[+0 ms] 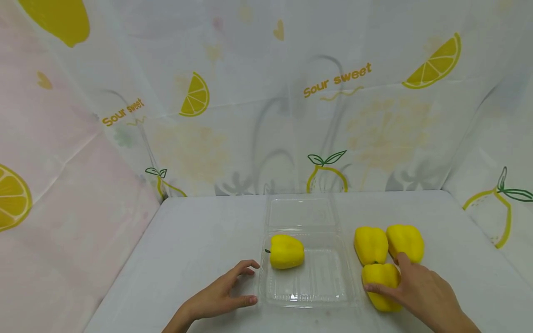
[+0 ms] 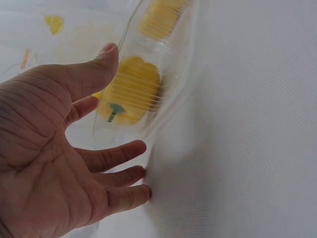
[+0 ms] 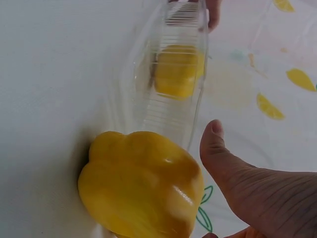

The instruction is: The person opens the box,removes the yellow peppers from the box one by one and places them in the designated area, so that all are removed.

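A clear plastic clamshell box point(image 1: 329, 277) lies with its lid folded back. One yellow bell pepper point(image 1: 287, 252) is inside, at the box's left, its dark stem facing left. Beside the left rim is my left hand point(image 1: 226, 293), thumb and fingers spread and holding nothing; whether it touches the rim I cannot tell. Over the nearest pepper point(image 3: 141, 183) to the right of the box reaches my right hand point(image 1: 424, 289), with the thumb apart from the pepper's surface in the right wrist view. Its other fingers are mostly hidden.
Two more yellow peppers, a left one point(image 1: 370, 245) and a right one point(image 1: 405, 240), stand just behind the nearest pepper. The box lid point(image 1: 301, 212) lies flat toward the back. Around the white table point(image 1: 200, 236) hangs a lemon-print cloth point(image 1: 250, 115).
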`<state>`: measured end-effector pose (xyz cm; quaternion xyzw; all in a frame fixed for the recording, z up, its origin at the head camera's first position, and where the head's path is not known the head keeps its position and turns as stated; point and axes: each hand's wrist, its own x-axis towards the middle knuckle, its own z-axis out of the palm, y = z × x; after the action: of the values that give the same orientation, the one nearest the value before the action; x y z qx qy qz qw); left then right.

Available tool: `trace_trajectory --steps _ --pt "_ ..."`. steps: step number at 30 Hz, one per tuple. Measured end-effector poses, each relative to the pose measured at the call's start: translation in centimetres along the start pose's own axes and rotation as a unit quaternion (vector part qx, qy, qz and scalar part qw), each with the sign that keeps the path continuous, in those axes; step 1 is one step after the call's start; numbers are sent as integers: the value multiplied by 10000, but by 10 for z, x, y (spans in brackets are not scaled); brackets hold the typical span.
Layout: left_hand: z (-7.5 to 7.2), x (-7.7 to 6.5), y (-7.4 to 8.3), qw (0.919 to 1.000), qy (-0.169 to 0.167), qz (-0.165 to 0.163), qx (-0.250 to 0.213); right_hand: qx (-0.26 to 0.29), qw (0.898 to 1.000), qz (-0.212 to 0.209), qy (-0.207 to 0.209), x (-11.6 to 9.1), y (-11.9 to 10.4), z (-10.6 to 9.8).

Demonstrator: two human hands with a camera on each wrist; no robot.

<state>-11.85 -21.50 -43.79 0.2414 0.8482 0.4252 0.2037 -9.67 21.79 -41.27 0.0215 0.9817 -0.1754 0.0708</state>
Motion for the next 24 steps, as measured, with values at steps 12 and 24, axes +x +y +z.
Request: trace_trajectory --steps 12,24 --pt "0 1 -1 10000 7 38 88 -33 9981 -408 451 2 -10 -14" --pt "0 1 0 9999 -11 40 102 100 9967 -591 541 10 -38 -13"
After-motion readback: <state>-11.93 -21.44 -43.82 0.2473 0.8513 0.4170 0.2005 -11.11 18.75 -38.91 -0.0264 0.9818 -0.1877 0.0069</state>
